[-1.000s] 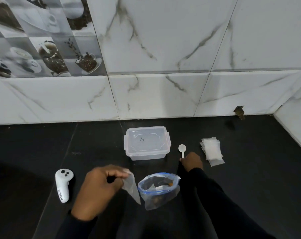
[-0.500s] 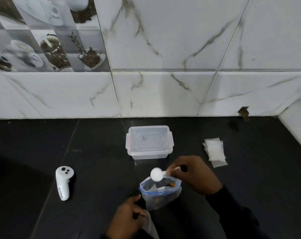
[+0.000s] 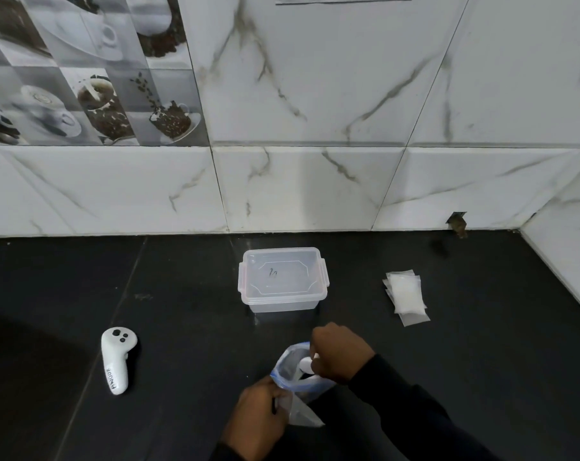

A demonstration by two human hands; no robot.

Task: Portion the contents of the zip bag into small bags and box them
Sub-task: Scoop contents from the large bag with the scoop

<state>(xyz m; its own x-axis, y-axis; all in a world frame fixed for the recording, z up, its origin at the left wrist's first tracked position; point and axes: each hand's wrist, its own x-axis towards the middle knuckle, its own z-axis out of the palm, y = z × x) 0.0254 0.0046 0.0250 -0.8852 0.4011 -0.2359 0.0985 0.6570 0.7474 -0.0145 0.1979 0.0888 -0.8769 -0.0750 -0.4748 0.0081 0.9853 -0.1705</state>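
At the front of the black counter (image 3: 182, 311), right hand (image 3: 340, 354) is closed round the handle of the white spoon (image 3: 305, 364), fingers curled, bowl down inside the open mouth of the zip bag (image 3: 287, 362). The bag sits directly under and left of that hand, with its blue-edged rim standing open. The hand hides the bag's contents.

Left hand (image 3: 258, 417) is just below-left of the bag, thumb and fingers pinching a small clear bag (image 3: 301, 415) that hangs beside the zip bag's near wall. Its knuckles touch the rim; can't tell if it grips the rim too.

Behind the bag: clear box (image 3: 283, 281), lid on, apart from both hands. Right of it: stack of small bags (image 3: 406, 294), lying flat. Far left: white controller (image 3: 117, 359).

Vs 0.5 s ago: the spoon was above the bag mouth with its bowl in view; now it's in. Left hand is up at the rim. Box, stack and controller are unchanged.
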